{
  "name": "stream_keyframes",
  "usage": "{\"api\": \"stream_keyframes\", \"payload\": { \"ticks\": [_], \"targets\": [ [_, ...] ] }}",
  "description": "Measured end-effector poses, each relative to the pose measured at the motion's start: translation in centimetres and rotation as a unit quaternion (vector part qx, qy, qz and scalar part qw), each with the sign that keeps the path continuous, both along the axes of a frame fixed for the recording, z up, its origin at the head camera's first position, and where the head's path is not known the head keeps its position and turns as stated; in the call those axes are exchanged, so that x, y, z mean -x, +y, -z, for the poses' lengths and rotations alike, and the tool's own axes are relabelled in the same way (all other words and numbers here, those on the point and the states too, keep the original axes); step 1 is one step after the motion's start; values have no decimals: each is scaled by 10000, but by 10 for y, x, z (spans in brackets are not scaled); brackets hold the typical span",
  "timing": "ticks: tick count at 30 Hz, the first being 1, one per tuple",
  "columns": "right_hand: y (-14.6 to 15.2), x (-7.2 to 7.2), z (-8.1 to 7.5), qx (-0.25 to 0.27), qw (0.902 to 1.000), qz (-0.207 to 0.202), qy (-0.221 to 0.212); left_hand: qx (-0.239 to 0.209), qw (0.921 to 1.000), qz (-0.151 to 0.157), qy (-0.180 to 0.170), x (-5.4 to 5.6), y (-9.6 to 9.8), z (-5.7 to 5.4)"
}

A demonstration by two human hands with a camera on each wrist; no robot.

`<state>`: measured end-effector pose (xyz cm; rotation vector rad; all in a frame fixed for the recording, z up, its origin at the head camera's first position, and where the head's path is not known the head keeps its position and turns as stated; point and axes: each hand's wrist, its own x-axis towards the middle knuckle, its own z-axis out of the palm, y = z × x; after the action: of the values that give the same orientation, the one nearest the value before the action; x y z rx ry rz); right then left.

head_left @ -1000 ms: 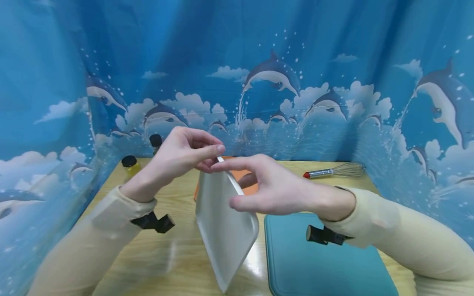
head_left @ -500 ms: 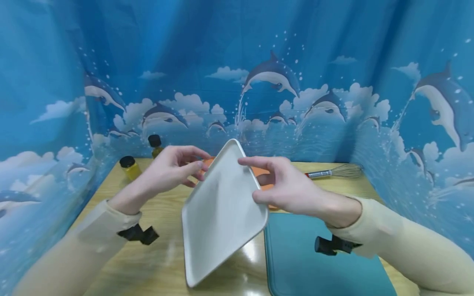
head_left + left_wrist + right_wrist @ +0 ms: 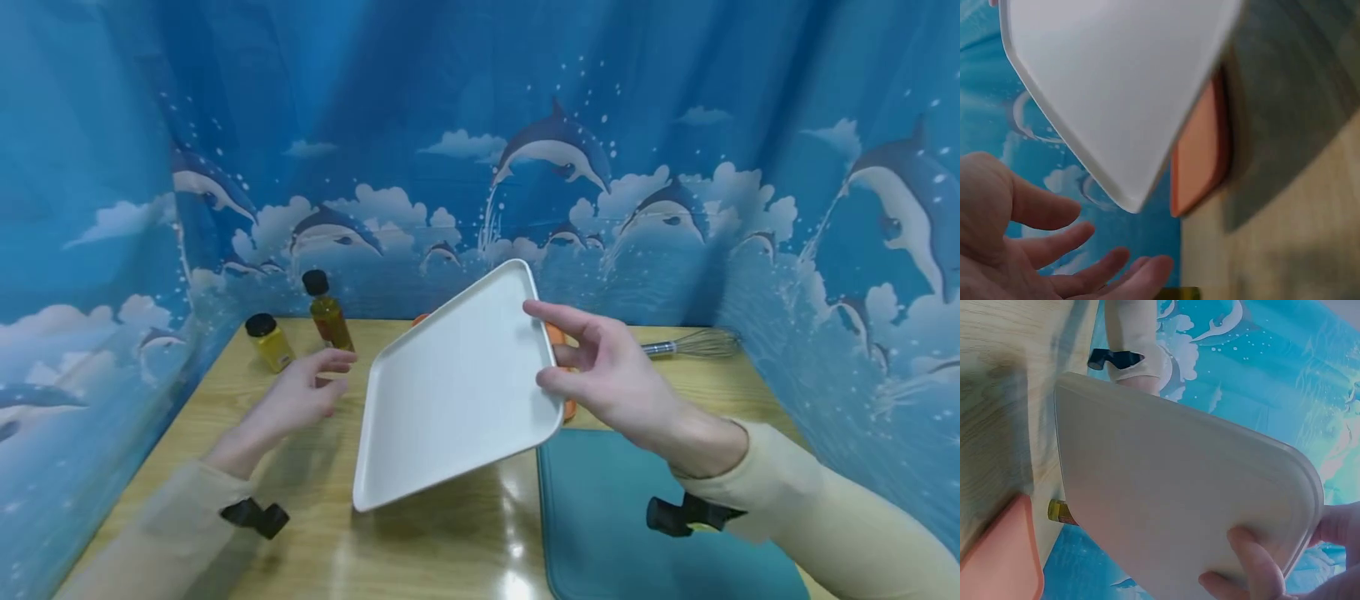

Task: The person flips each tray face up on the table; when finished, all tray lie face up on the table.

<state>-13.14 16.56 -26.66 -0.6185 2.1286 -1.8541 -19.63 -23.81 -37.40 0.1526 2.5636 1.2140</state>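
Observation:
A white rectangular tray with a low raised rim hangs tilted above the table in the head view. Thumb and fingers of my right hand pinch its right edge; in the right wrist view, fingertips lie against the tray's underside. To the left of the tray, my left hand is apart from it, fingers loosely bent and holding nothing. That hand also shows below the tray's corner in the left wrist view. Behind the white tray is an orange tray, mostly hidden in the head view.
A teal tray or board lies on the table at the right. A whisk is at the back right. A yellow jar and a dark-capped bottle stand at the back left. A dolphin-print curtain surrounds the table.
My left hand has let go of the white tray and drawn back left and down. The right hand has turned the tray from nearly edge-on to showing its broad face, moving slightly right.

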Motion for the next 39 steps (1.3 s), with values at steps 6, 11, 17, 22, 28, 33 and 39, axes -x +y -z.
{"api": "stream_keyframes", "payload": {
  "ticks": [6, 11, 17, 22, 28, 33, 39],
  "targets": [
    [2, 3, 13, 186, 9998, -3, -100, -895, 9936, -642, -249, 2, 2, 32],
    [1, 6, 26, 357, 9992, 23, -164, -1562, 9837, -821, -350, 0, 4, 48],
    [2, 6, 44, 453, 9988, 95, -183, -1486, 9838, -979, -230, -1, -1, 55],
    [2, 4, 62, 567, 9983, 87, -77, -1571, 9811, -1090, -312, -7, -10, 58],
    [-5, -1, 79, 407, 9991, 119, -60, -1362, 9804, -1373, -377, -17, -25, 57],
    [-13, -2, 96, -310, 9988, 369, 13, -1051, 9820, -1540, -291, -24, -43, 52],
    [-23, -6, 123, -672, 9968, 59, -417, -785, 9861, -1449, -217, -33, -66, 48]
  ]
}}
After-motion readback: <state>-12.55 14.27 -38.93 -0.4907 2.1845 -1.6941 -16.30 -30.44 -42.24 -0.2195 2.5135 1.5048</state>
